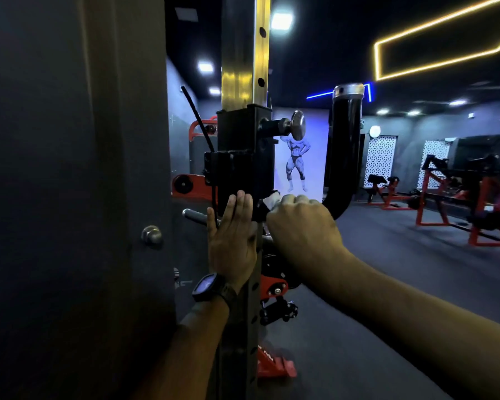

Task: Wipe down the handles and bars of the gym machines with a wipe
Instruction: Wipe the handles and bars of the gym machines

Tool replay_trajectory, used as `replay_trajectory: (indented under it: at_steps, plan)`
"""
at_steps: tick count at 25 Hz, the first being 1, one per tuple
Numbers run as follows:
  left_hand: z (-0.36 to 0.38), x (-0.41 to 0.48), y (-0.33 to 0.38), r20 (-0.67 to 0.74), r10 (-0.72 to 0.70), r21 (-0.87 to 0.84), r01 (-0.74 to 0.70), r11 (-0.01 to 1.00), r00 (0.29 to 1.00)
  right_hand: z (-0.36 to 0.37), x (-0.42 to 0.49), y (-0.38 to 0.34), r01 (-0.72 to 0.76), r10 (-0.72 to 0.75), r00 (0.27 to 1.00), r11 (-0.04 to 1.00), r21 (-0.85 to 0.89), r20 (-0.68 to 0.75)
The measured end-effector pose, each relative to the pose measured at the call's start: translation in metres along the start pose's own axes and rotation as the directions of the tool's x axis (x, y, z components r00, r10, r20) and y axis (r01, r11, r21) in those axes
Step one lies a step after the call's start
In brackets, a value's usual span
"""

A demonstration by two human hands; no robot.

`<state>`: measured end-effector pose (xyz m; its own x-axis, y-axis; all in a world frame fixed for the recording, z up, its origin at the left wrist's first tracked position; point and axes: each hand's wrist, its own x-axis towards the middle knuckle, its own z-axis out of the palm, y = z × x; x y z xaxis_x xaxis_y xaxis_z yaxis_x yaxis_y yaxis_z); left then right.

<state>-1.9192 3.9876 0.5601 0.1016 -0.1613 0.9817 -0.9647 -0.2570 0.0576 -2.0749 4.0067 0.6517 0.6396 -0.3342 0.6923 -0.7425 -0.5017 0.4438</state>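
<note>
Wipe: a scrap of white wipe [272,199] shows at the centre of the frame, bunched in my fist where the curved black bar [345,157] meets the black collar [243,157] on the upright post [244,67].

Right hand: my right hand [300,223] is curled tight round the wipe and pressed to the low bend of the bar. Only a white corner peeks out past the knuckles.

Left hand: my left hand [231,241], just left of centre with a wristwatch [207,285] below it, lies flat on the collar. The fingers are straight and hold nothing, and seem to brace the frame.

How the wipe handles: soft, thin and light, I judge. It will fold to the round tube but may bunch or tear at the collar's edges.

How the bar handles: rigid, glossy steel. It looks slick, so the cloth should slide if I keep my palm wrapped round it.

Where to hold: keep the wipe between palm and tube, gripping round the bend, then run it up towards the capped top in the upper right of centre.

Nearby: the pull-pin knob [298,124] juts out above my fist.

Background: red machines [474,197] stand at the far right.
</note>
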Motion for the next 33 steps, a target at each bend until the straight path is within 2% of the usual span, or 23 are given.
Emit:
replay_trajectory:
  at_steps: [3, 6, 8, 11, 13, 15, 18, 21, 23, 26, 28, 33]
  plan:
    - [0.003, 0.000, -0.001, -0.011, -0.026, -0.037, 0.026, 0.999, 1.000, 0.004, 0.008, -0.009, 0.098, -0.099, 0.995, 0.995, 0.031, 0.033]
    - [-0.001, -0.002, 0.000, 0.014, -0.019, -0.002, 0.019, 1.000, 1.000, 0.014, 0.001, -0.009, 0.188, -0.190, 0.982, 0.975, -0.116, -0.001]
    - [-0.002, 0.001, 0.002, 0.011, -0.030, 0.034, 0.029, 0.999, 0.999, 0.012, -0.013, 0.016, 0.299, -0.302, 0.953, 0.943, -0.145, 0.000]
    - [0.000, 0.000, 0.005, -0.010, -0.027, 0.013, 0.028, 1.000, 1.000, -0.009, -0.018, 0.073, 0.480, -0.520, 0.850, 0.829, -0.288, -0.079]
    - [0.000, 0.000, 0.005, -0.028, -0.033, 0.019, 0.033, 0.999, 0.999, -0.020, -0.005, 0.102, 0.516, -0.620, 0.766, 0.751, -0.412, -0.170]
    - [0.001, 0.000, 0.004, -0.028, -0.028, 0.013, 0.028, 1.000, 0.999, -0.021, 0.005, 0.124, 0.547, -0.688, 0.698, 0.690, -0.474, -0.197]
    - [-0.001, 0.000, 0.005, -0.023, -0.034, 0.007, 0.034, 0.999, 0.999, -0.016, 0.015, 0.131, 0.536, -0.723, 0.644, 0.660, -0.526, -0.251]
    - [-0.002, 0.000, 0.005, -0.024, -0.033, -0.003, 0.033, 0.999, 0.999, -0.015, 0.020, 0.133, 0.588, -0.769, 0.613, 0.596, -0.546, -0.179]
    - [-0.002, 0.000, 0.004, -0.016, -0.039, 0.002, 0.039, 0.999, 0.999, -0.026, 0.029, 0.141, 0.601, -0.770, 0.617, 0.596, -0.532, -0.166]
    - [0.000, 0.001, 0.003, -0.008, -0.046, -0.019, 0.046, 0.999, 0.999, -0.037, 0.044, 0.147, 0.534, -0.741, 0.646, 0.610, -0.586, -0.183]
    - [0.000, 0.001, 0.004, -0.011, -0.037, -0.015, 0.037, 0.999, 0.999, -0.043, 0.048, 0.148, 0.527, -0.743, 0.655, 0.579, -0.622, -0.137]
    - [-0.001, 0.000, 0.002, 0.005, -0.037, -0.018, 0.037, 0.999, 0.999, -0.053, 0.042, 0.128, 0.530, -0.642, 0.765, 0.588, -0.611, 0.045]
